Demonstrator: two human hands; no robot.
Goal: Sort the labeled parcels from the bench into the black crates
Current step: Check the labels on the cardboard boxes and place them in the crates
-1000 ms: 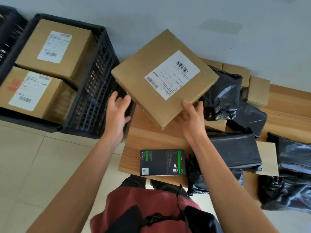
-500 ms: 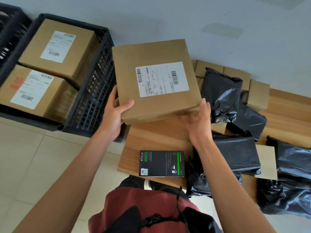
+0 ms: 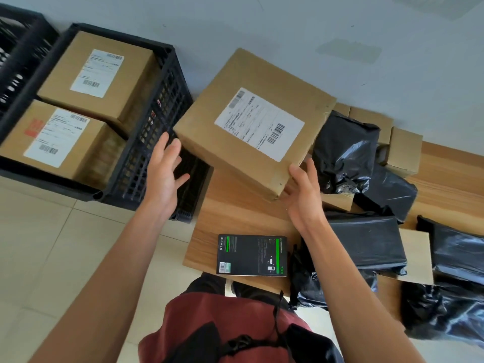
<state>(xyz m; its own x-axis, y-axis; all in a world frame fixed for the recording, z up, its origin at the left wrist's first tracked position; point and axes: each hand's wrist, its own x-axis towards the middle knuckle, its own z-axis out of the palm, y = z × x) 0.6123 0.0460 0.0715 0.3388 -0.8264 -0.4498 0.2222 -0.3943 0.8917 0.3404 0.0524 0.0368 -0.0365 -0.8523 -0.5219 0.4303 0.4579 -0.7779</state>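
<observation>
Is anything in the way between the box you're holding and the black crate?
Mostly the crate's own contents: two labeled boxes already cover the black crate's floor. The held box, propped by the right hand, has only the open left hand between it and the crate's near wall.

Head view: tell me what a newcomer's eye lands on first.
First, the big cardboard box with a white shipping label, tilted mid-frame, the right hand at its near corner and the left hand open beside it. Next, the black crate at left holding two labeled boxes. Then the shiny black poly bags heaped on the wooden bench at right.
</observation>
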